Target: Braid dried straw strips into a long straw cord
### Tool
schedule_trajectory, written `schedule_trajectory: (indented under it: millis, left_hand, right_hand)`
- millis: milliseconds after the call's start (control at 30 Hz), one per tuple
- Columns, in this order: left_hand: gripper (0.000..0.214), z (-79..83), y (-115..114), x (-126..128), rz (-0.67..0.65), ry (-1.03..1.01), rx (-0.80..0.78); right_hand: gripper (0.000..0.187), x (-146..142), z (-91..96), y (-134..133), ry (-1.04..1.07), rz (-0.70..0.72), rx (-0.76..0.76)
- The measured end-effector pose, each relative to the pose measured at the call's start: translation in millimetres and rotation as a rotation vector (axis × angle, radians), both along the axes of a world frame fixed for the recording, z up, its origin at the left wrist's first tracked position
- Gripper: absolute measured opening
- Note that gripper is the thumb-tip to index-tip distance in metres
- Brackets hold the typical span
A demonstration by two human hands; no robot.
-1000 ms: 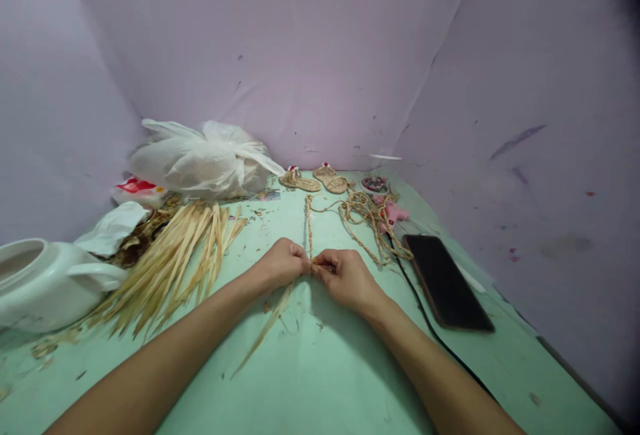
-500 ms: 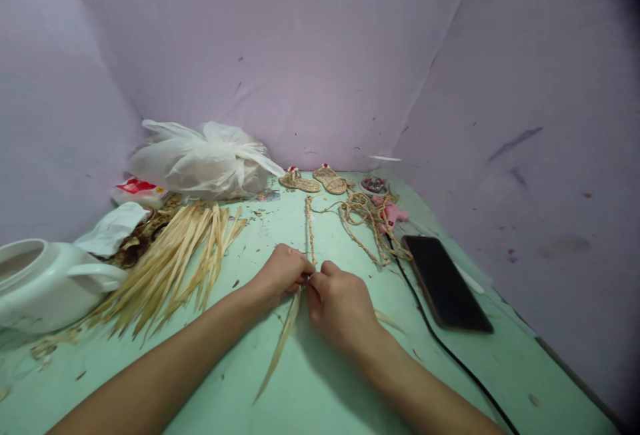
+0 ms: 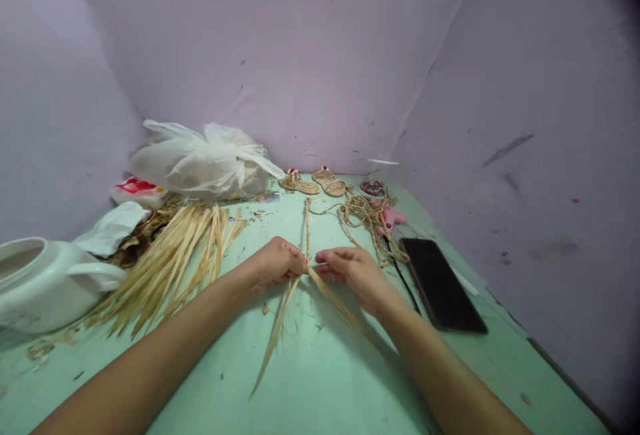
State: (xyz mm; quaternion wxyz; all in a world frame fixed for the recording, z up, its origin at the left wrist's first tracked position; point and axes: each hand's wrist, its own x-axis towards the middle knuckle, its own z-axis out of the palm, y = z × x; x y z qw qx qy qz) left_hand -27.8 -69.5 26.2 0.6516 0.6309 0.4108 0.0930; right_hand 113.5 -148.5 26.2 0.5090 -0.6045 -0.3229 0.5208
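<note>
My left hand (image 3: 275, 263) and my right hand (image 3: 353, 271) meet at the middle of the green table (image 3: 320, 382), both pinching the near end of a thin braided straw cord (image 3: 307, 225) that runs away toward the back. Two loose straw strips trail toward me from the pinch: one (image 3: 274, 338) under the left hand, another (image 3: 340, 305) under the right hand. Fingers of both hands are closed on the straw.
A pile of straw strips (image 3: 175, 258) lies left, by a white ceramic pot (image 3: 45, 282), white plastic bags (image 3: 200, 158) and crumpled tissue (image 3: 113, 225). At the back sit two tiny straw sandals (image 3: 313, 182) and a tangle of cord (image 3: 367, 215). A black phone (image 3: 440, 283) with cable lies right. Purple cloth walls surround.
My right hand has lifted back up to the cord's end and a second strip now fans out to the right beneath it; the left strip has shifted slightly.
</note>
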Motion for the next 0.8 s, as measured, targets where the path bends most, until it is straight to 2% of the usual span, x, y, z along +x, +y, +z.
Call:
schedule_trajectory:
  millis: [67,133,233,333,533,800]
  left_hand:
    - [0.005,-1.1,-2,2,-0.011,-0.014,0.001]
    - [0.006,-1.2,-5,4,-0.014,-0.02,0.002]
    - [0.003,0.4,-6,5,-0.01,0.026,0.011]
    - [0.009,3.3,-3,4,-0.037,0.078,0.072]
    - [0.009,8.7,0,2,-0.07,0.154,0.209]
    - [0.014,16.1,-2,-4,-0.076,0.33,0.42]
  right_hand:
    - [0.012,-11,-6.2,0,0.165,0.127,-0.055]
    - [0.011,-20,-12.6,0,0.192,0.154,-0.064]
    - [0.015,-25,-21.4,1,0.009,0.082,-0.054]
    - [0.02,-23,-25.5,4,-0.153,0.054,-0.032]
    - [0.009,-25,-21.8,5,0.044,-0.038,-0.092]
    - [0.015,-25,-26.0,4,0.079,-0.065,-0.049]
